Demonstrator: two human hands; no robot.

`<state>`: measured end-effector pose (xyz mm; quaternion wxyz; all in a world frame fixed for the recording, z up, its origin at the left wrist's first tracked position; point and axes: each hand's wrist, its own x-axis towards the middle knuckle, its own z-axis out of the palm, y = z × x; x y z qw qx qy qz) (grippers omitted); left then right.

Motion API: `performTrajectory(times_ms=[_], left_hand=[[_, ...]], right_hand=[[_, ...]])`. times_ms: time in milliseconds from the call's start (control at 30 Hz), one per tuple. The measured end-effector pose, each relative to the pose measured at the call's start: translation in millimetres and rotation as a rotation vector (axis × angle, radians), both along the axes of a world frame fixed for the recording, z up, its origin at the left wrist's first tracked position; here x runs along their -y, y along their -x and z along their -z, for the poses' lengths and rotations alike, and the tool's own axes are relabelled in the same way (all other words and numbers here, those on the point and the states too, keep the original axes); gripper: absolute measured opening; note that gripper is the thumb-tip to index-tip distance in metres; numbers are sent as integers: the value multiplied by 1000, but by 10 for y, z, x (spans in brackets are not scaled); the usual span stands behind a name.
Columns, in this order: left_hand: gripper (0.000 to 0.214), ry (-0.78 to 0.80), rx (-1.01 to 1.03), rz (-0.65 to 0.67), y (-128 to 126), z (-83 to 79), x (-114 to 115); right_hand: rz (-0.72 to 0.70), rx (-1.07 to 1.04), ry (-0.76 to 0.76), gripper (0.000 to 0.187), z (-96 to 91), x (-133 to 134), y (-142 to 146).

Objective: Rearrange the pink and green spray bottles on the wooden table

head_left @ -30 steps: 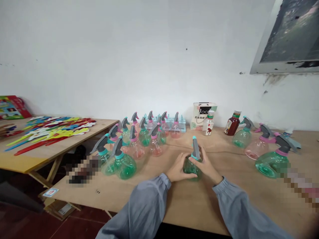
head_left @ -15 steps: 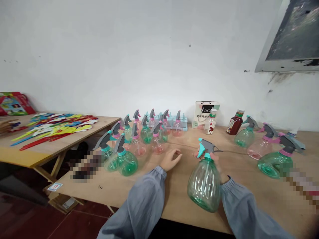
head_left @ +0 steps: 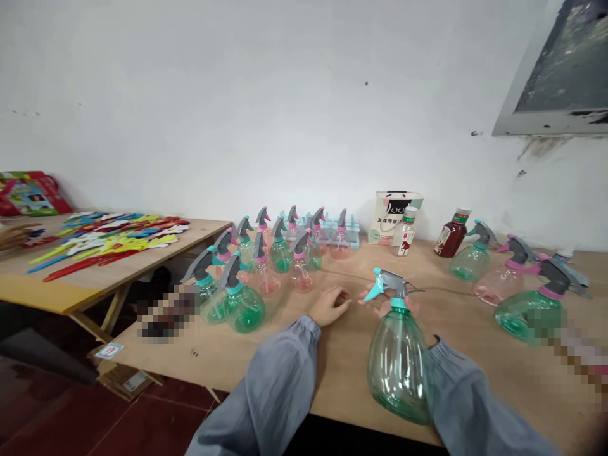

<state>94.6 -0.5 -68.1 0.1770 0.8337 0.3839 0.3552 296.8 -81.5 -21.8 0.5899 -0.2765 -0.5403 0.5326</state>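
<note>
A green spray bottle [head_left: 399, 370] with a grey and turquoise trigger head stands near the front edge of the table, leaning slightly. My right hand [head_left: 380, 305] is behind its neck, fingers stretched out to the left past the trigger; the bottle hides much of the palm, and whether the hand touches it I cannot tell. Resting on the tabletop to the left, my left hand [head_left: 329, 305] is empty, its fingers loosely bent and the thumb apart. Several green and pink spray bottles [head_left: 244, 309] are grouped left of it.
On the right stand more spray bottles [head_left: 529, 313]. Toward the wall are a paper bag [head_left: 384, 221], a white-labelled bottle [head_left: 405, 234], a dark red bottle [head_left: 451, 235] and a light blue rack [head_left: 352, 235]. Colourful hand-shaped items [head_left: 128, 237] cover another table, beside another person's hand [head_left: 16, 235].
The spray bottle has shifted slightly down and right. My right hand's fingers have loosened from its neck and trigger and straightened. My left hand stays put. The view has turned slightly left.
</note>
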Motion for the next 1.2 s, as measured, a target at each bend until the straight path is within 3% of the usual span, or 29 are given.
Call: performTrajectory(times_ms=[300, 467, 633, 767, 833, 933, 1000, 1033, 1100, 1200], left_hand=[[21, 3, 18, 3, 11, -17, 28], [21, -2, 11, -2, 19, -15, 22], [22, 10, 34, 8, 21, -30, 22], [26, 52, 91, 7, 10, -131, 73], [37, 134, 185, 59, 29, -225, 160], [50, 311, 367, 244, 108, -379, 403], [49, 367, 408, 351, 173, -461, 607], [63, 361, 404, 368, 203, -494, 702], [89, 317, 382, 333, 255, -548, 849], [75, 258, 367, 212, 357, -616, 927]], right_hand=[[-26, 55, -20, 57, -37, -1, -2], [83, 145, -103, 53, -146, 98, 37], [17, 222, -199, 58, -91, 76, 55], [175, 304, -315, 50, 23, 42, 29], [218, 329, -363, 45, 57, 44, 48], [301, 322, -316, 42, 98, 24, 176], [353, 299, -257, 49, 121, -18, 322], [356, 304, -242, 53, 126, -46, 403], [294, 364, -255, 59, 109, -114, 553], [37, 479, -370, 78, 2, -295, 663]])
